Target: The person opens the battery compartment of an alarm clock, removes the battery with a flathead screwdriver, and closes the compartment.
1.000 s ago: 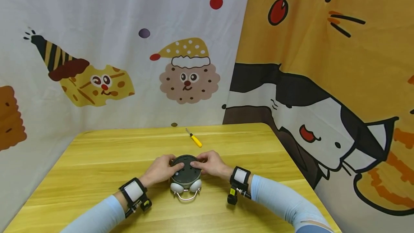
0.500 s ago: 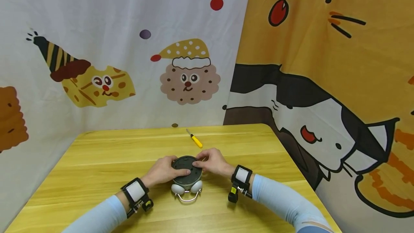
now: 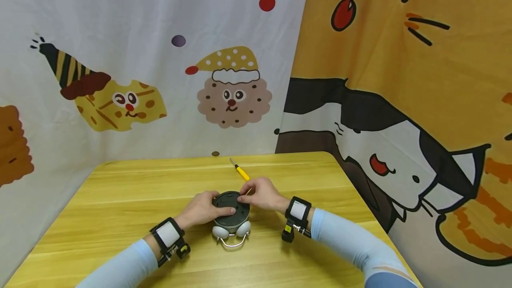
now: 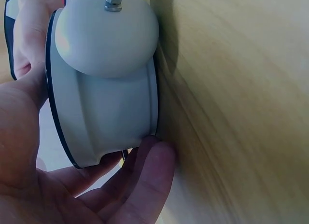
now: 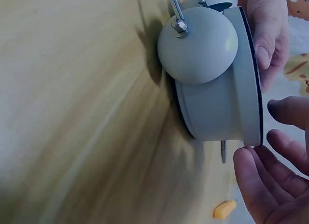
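A pale twin-bell alarm clock (image 3: 230, 212) lies face down on the wooden table, its dark back upward and its bells and silver handle toward me. My left hand (image 3: 202, 210) grips it from the left, thumb across the back and fingers curled round the side. Low on the casing, the left fingertips (image 4: 157, 161) show near the tabletop. At the far right edge is my right hand (image 3: 262, 194), its thumb by the back. In the right wrist view its fingertips (image 5: 246, 159) are right at the rim, while thumb and forefinger stand apart with nothing between them. A short metal leg (image 5: 223, 151) sticks out of the casing.
Behind the right hand lies a screwdriver (image 3: 242, 173) with a yellow handle, its shaft pointing to the table's far edge. Cartoon-printed curtains (image 3: 140, 21) hang behind and to the right of the table (image 3: 132, 194). Each wrist wears a strapped camera.
My right hand has risen slightly, its thumb pulling back from the clock's back toward the rim. The left thumb has slid further across the back. The clock has barely moved.
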`<state>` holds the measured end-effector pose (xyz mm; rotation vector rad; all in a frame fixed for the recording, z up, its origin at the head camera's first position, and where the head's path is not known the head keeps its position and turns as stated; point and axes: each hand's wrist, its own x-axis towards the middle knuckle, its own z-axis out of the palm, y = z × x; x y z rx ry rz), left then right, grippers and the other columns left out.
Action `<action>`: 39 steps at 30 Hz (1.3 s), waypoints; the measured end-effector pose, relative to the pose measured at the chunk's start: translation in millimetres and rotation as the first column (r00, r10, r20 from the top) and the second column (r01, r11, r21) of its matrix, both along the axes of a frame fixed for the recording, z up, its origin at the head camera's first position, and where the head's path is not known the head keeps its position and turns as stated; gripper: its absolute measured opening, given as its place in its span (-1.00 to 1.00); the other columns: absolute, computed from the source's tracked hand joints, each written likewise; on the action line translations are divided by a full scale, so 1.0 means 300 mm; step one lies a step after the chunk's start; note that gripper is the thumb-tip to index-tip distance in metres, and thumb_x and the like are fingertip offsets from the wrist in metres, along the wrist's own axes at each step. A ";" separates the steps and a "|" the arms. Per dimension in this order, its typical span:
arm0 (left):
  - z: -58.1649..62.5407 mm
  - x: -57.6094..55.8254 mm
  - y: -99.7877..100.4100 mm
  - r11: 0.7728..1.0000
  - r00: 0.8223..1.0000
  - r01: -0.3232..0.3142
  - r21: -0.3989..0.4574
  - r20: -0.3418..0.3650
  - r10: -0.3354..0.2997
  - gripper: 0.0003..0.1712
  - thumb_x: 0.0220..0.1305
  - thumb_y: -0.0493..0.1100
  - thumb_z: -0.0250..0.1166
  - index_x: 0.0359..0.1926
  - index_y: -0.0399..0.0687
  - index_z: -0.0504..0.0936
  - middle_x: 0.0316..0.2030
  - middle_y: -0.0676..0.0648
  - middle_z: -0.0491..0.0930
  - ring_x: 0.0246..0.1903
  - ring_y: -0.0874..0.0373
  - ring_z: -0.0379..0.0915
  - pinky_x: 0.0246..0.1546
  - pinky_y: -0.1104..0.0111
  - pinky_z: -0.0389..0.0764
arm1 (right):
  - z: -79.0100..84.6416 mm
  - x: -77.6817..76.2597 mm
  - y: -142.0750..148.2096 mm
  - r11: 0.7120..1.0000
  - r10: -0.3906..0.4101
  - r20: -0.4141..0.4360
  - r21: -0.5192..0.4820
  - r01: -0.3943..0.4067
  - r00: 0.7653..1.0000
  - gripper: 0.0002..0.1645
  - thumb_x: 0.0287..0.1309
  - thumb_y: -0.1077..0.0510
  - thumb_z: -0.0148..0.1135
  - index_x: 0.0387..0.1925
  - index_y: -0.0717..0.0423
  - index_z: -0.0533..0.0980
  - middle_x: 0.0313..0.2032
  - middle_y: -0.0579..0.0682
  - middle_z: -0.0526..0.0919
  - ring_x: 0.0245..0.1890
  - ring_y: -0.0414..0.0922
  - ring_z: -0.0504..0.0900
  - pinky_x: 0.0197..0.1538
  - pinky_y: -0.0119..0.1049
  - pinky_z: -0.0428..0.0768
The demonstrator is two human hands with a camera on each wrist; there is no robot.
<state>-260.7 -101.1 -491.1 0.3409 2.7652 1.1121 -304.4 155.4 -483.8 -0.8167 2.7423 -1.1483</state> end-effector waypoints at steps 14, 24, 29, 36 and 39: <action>-0.001 -0.011 -0.003 1.000 1.000 0.013 -0.015 -0.025 -0.014 -0.26 0.17 0.36 0.69 0.06 -0.12 0.79 -0.16 -0.05 0.81 -0.23 0.12 0.60 -0.24 0.27 0.53 | 0.077 -0.001 -0.055 0.972 0.094 -0.128 0.225 -0.063 0.987 -0.85 0.29 0.04 0.67 -0.15 -0.07 0.85 -0.17 -0.15 0.93 -0.12 -0.19 0.86 0.00 -0.31 0.74; 0.008 -0.007 0.007 1.000 1.000 0.019 -0.012 -0.012 -0.019 -0.32 0.17 0.33 0.69 0.00 -0.10 0.80 -0.24 -0.02 0.77 -0.28 0.12 0.58 -0.29 0.29 0.49 | 0.093 -0.014 -0.075 0.940 0.171 -0.178 0.325 -0.106 0.969 -0.82 0.30 0.02 0.65 -0.14 -0.04 0.83 -0.18 -0.11 0.90 -0.21 -0.23 0.79 -0.11 -0.41 0.67; 0.009 -0.007 0.007 1.000 1.000 0.019 -0.012 0.003 -0.019 -0.34 0.19 0.34 0.68 -0.02 -0.10 0.79 -0.26 -0.02 0.75 -0.29 0.11 0.56 -0.32 0.29 0.46 | 0.096 -0.022 -0.086 0.921 0.208 -0.201 0.369 -0.122 0.957 -0.83 0.33 0.01 0.63 -0.14 -0.04 0.84 -0.19 -0.09 0.88 -0.22 -0.21 0.77 -0.13 -0.40 0.64; 0.008 -0.011 0.008 1.000 1.000 0.011 -0.024 0.003 -0.011 -0.34 0.19 0.34 0.68 -0.04 -0.09 0.79 -0.27 -0.02 0.73 -0.30 0.11 0.55 -0.33 0.29 0.44 | 0.088 -0.020 -0.107 0.897 0.227 -0.225 0.426 -0.114 0.947 -0.80 0.37 -0.01 0.60 -0.10 -0.01 0.84 -0.16 -0.04 0.80 -0.12 -0.14 0.74 -0.05 -0.36 0.64; 0.006 -0.015 0.008 1.000 1.000 0.016 -0.022 -0.002 -0.016 -0.35 0.18 0.35 0.69 -0.08 -0.09 0.78 -0.30 -0.01 0.72 -0.33 0.11 0.54 -0.34 0.29 0.43 | 0.089 -0.016 -0.112 0.893 0.222 -0.215 0.435 -0.110 0.951 -0.81 0.40 -0.01 0.59 -0.09 -0.02 0.83 -0.14 -0.04 0.78 -0.10 -0.15 0.74 -0.06 -0.38 0.64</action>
